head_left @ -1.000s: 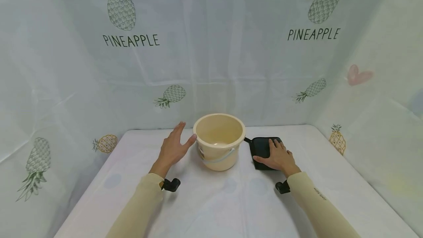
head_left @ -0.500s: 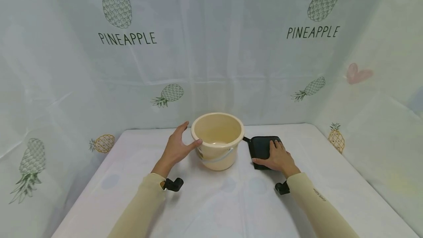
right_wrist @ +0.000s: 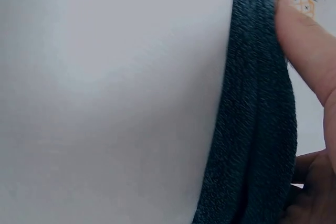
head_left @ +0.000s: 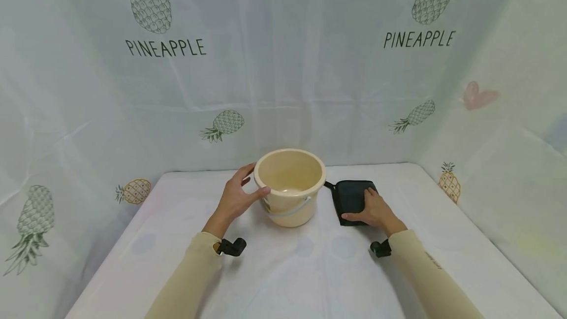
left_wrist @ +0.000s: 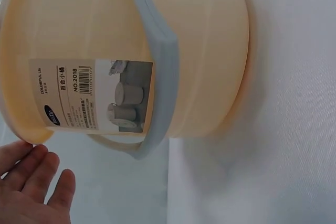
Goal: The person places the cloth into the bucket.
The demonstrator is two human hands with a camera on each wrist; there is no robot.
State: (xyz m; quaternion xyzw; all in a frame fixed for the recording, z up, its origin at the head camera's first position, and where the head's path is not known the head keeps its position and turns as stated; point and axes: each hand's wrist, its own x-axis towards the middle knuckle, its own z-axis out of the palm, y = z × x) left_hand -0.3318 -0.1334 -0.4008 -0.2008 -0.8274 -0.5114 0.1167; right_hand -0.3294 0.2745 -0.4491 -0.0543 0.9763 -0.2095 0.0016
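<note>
The cream bucket (head_left: pixel 288 198) is standing upright near the back of the white worktop (head_left: pixel 301 270), and the black pouch (head_left: pixel 352 192) is lying flat just beside it, on the person's right. The 2 hands are staying well apart from each other. The left hand (head_left: pixel 231 200) is spreading its thumb and fingers around the side of the bucket's rim, without clamping. The right hand (head_left: pixel 377 211) is resting over the pouch, thumb and fingers touching it; I cannot tell whether it is gripping.

The head view is showing the bucket's hollow inside, while the left wrist view is showing a printed label (left_wrist: pixel 63 95) reading NO.2018, with a barcode, and the pale blue handle (left_wrist: pixel 167 72) crossing beside it. There, a fingertip is touching the rim. The right wrist view is revealing the pouch's thick, seamed fabric edge (right_wrist: pixel 260 77), with the thumb (right_wrist: pixel 310 40) pressing at 1 end; the head view is showing mainly the top.

The bucket's mouth is facing up, its axis is running vertically, and its handle is hanging down towards the person. The pouch's strap (head_left: pixel 329 185) is pointing left towards the bucket; its long axis appears to be running away from the person.
</note>
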